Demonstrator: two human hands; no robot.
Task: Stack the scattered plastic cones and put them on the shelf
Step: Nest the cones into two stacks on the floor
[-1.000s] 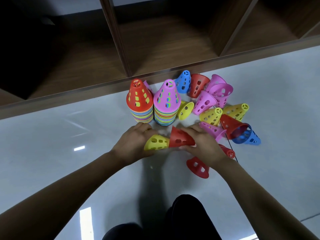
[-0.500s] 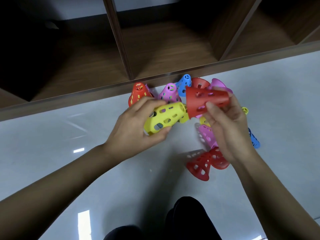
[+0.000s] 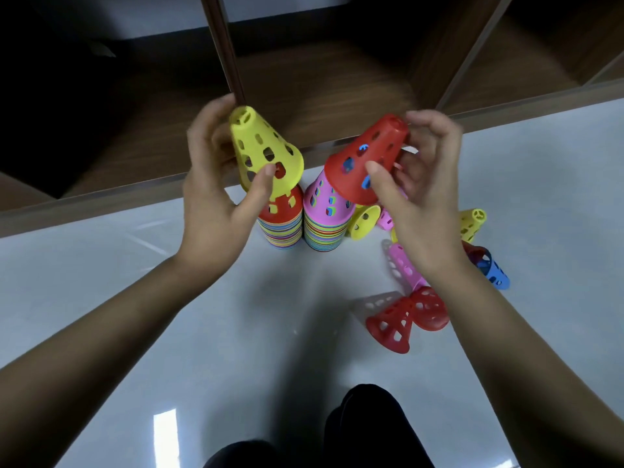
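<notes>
Grip: left hand (image 3: 216,197) holds yellow cone (image 3: 263,146); right hand (image 3: 422,204) holds red cone (image 3: 368,160).
Advice: level each mouth-down over red-topped stack (image 3: 282,224) and pink-topped stack (image 3: 326,217), 12 o'clock.

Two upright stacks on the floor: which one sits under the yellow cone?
The red-topped stack: the left hand holds the yellow cone right over it. The pink-topped stack is under the red cone in the right hand.
</notes>
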